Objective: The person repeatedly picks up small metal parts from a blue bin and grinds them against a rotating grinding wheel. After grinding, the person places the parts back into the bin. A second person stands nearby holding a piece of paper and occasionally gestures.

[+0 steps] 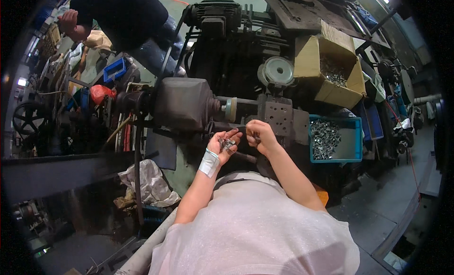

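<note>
My left hand (pixel 222 151), palm up with fingers curled, cups several small shiny metal parts (pixel 227 144). White tape or cloth (pixel 209 162) is wrapped around that wrist. Just to the right, my right hand (pixel 263 136) is closed in a fist; what it grips, if anything, is hidden by the fingers. Both hands are in front of a dark, greasy machine. Its headstock (pixel 183 104) is behind and left of them, with a pale round collar (pixel 231 109) on its shaft. A block with holes (pixel 278 118) stands beyond my right hand.
A blue bin (pixel 362 139) of small metal parts sits to the right. Behind it, an open cardboard box (pixel 302 62) holds more. An electric motor (pixel 216 15) is at the back. Another person (pixel 125 22) stands at far left. A crumpled whitish sack (pixel 147 181) lies lower left.
</note>
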